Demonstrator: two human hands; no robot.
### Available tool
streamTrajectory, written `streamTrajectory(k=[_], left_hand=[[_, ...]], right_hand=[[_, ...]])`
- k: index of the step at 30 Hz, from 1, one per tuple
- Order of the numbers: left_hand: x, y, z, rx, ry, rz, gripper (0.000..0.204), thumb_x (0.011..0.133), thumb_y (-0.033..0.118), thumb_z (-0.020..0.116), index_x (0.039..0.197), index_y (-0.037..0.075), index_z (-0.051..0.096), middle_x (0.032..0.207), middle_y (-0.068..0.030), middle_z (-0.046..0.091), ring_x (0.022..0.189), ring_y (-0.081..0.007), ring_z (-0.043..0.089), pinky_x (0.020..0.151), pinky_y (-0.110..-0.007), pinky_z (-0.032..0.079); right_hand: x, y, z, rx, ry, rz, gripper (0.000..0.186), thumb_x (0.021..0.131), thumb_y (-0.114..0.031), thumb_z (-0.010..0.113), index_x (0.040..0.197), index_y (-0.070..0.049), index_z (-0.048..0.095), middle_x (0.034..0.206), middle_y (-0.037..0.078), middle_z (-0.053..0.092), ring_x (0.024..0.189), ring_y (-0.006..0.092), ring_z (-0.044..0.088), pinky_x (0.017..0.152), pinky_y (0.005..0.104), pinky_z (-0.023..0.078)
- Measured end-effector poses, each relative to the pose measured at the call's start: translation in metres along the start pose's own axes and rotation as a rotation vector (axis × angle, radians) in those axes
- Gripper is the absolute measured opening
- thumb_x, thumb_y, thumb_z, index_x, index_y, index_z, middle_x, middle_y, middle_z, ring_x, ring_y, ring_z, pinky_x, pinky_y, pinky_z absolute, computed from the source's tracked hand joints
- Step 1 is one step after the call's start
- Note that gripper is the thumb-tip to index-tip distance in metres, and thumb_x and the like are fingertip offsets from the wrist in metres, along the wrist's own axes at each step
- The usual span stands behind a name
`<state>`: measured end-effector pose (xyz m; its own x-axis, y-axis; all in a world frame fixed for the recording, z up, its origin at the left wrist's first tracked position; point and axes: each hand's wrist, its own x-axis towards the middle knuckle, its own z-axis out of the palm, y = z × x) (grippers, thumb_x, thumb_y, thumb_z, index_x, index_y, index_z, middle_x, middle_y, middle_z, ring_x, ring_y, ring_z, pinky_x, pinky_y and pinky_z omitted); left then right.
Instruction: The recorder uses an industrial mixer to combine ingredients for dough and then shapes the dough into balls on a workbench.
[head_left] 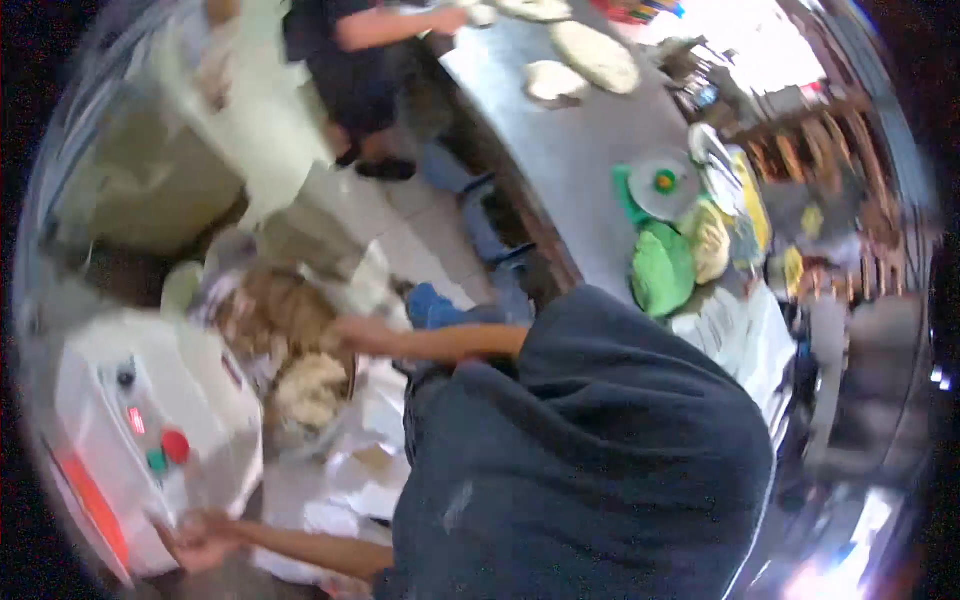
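Note:
Motion blurs much of the view. My left hand (205, 540) is at the lower left, beside the white machine housing (205, 385) with a red button (175, 446) and a green button (157, 460). Its fingers are smeared, and I cannot see anything in them. My right hand (362, 336) is farther up, at the edge of a brownish, blurred mass (285, 312). A pale, lumpy mass like dough (312, 388) lies just below that hand. The right hand's fingers are too blurred to read. Both forearms come out of a dark shirt.
A long metal table (545, 150) runs across the upper middle, with flat pale dough pieces (595, 57) on it. A green bag (662, 268) and a scale-like round plate (665, 185) stand at its near end. Another person (350, 70) stands by the table. White sacks (345, 490) lie below the dough.

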<state>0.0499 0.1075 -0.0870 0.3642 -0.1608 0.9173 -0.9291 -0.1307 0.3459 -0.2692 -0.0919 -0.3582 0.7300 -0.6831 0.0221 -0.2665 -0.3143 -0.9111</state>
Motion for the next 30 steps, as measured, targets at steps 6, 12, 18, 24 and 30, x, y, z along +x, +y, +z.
streamTrajectory(k=[6, 12, 18, 24, 30], left_hand=[[0.011, 0.073, 0.019, 0.501, 0.239, 0.107, 0.046, 0.097, 0.044, 0.035, 0.091, 0.008, 0.063, 0.087, -0.0053, 0.059, 0.081, -0.0261, 0.055, 0.077, -0.040, 0.040], [-0.023, 0.031, -0.032, 0.308, 0.163, 0.163, 0.037, 0.092, 0.037, 0.047, 0.099, 0.003, 0.060, 0.094, -0.0097, 0.059, 0.087, -0.0261, 0.056, 0.080, -0.039, 0.043], [-0.006, -0.007, -0.012, 0.490, 0.100, 0.189, 0.039, 0.091, 0.030, 0.045, 0.098, -0.005, 0.060, 0.091, -0.0182, 0.063, 0.081, -0.0294, 0.060, 0.077, -0.041, 0.048], [0.002, 0.033, 0.020, 0.538, 0.239, 0.130, 0.039, 0.093, 0.023, 0.037, 0.080, -0.004, 0.062, 0.081, -0.0153, 0.064, 0.075, -0.0252, 0.057, 0.075, -0.037, 0.044], [0.003, 0.045, -0.013, 0.760, 0.116, 0.240, 0.042, 0.094, 0.029, 0.035, 0.083, -0.005, 0.057, 0.082, -0.0162, 0.063, 0.069, -0.0252, 0.059, 0.068, -0.035, 0.048]], right_hand=[[-0.013, -0.047, -0.011, -0.173, -0.040, -0.186, 0.039, 0.078, -0.010, 0.055, 0.116, -0.005, 0.049, 0.099, 0.018, 0.057, 0.089, 0.0386, 0.057, 0.071, 0.0472, 0.048], [-0.002, -0.021, 0.014, -0.113, -0.199, -0.229, 0.027, 0.080, -0.013, 0.052, 0.104, -0.001, 0.048, 0.099, 0.019, 0.055, 0.090, 0.0387, 0.057, 0.075, 0.0463, 0.047], [0.006, -0.014, 0.025, -0.025, -0.532, 0.061, 0.034, 0.083, -0.009, 0.050, 0.116, -0.007, 0.057, 0.121, 0.017, 0.054, 0.110, 0.0329, 0.052, 0.096, 0.0378, 0.041], [0.062, -0.040, 0.012, -0.416, -0.554, 0.176, 0.052, 0.076, -0.023, 0.060, 0.115, 0.008, 0.047, 0.079, 0.027, 0.061, 0.076, 0.0421, 0.061, 0.067, 0.0482, 0.049], [0.097, 0.078, 0.051, -0.261, -1.035, -0.655, 0.040, 0.067, -0.019, 0.066, 0.098, 0.005, 0.057, 0.073, 0.020, 0.059, 0.068, 0.0382, 0.059, 0.058, 0.0445, 0.048]])
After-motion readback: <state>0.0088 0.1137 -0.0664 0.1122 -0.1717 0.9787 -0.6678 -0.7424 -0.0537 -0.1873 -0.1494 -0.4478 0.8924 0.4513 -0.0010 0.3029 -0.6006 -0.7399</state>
